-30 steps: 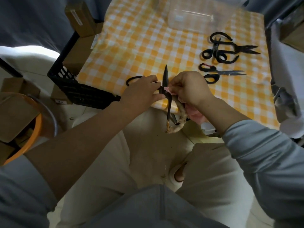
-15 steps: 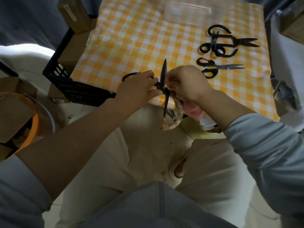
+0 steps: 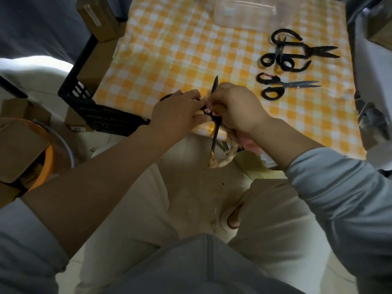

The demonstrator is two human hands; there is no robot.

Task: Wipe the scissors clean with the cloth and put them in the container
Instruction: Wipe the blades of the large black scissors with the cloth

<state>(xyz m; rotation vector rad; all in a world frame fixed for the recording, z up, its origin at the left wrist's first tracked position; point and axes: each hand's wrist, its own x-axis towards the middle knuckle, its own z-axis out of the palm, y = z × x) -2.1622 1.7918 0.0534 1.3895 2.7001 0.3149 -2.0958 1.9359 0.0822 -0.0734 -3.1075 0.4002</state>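
fingers (image 3: 199, 119) of both hands clenched on the open scissors (image 3: 215, 132) at the worktop (image 3: 169, 60) near edge | right hand (image 3: 237, 109) holds the cloth (image 3: 250, 143) | we judge them stiff, sharp, light: hold by the handles | container (image 3: 244, 15) at far edge.

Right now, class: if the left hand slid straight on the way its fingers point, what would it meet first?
The left hand points right, at the scissors it grips; just past them is the right hand, which appears to touch it already, though depth is hard to judge.
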